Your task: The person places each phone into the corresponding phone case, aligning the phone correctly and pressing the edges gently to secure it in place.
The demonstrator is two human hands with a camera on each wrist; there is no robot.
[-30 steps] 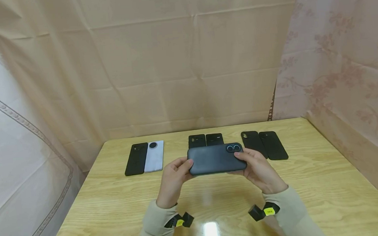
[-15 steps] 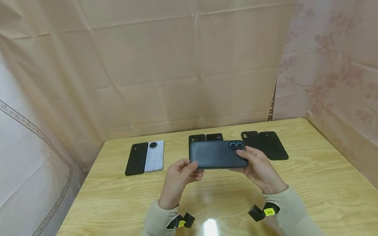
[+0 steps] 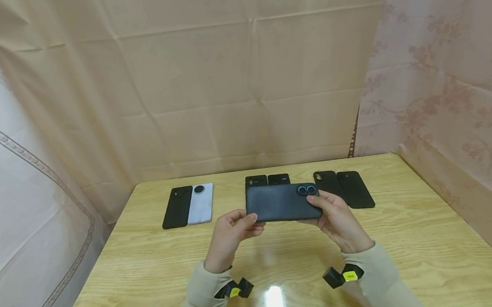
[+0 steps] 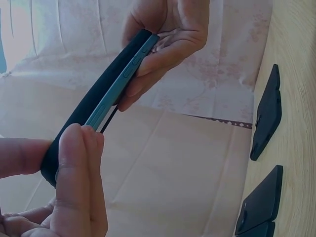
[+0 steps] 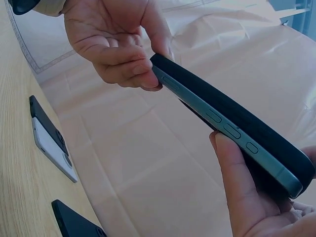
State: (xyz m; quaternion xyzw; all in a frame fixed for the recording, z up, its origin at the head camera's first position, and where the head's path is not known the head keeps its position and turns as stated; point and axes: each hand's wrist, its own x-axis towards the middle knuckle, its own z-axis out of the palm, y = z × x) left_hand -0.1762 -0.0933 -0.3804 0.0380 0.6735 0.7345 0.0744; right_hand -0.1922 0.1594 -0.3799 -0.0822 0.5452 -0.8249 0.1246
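In the head view a dark phone case [image 3: 275,203] with two ringed camera openings is held level, sideways, above the table. The wrist views show a phone [image 5: 217,118] with a teal side and buttons lying along the case, its side still exposed beside the black case wall [image 4: 98,84]. My left hand [image 3: 229,238] pinches the left end, thumb on the back and fingers underneath. My right hand [image 3: 341,225] grips the camera end, thumb beside the lenses. A thin dark edge [image 4: 109,120] shows on the phone's far side.
Along the back of the wooden table [image 3: 151,274] lie a black case [image 3: 178,208] beside a white phone [image 3: 200,205], two black pieces [image 3: 255,180] partly hidden behind the held case, and a black case [image 3: 327,183] beside a black phone-shaped piece [image 3: 355,191]. Curtains hang behind.
Over the second, the case and phone rose slightly and my left hand shifted its pinch to the lower left corner. In the last half second almost nothing moved.
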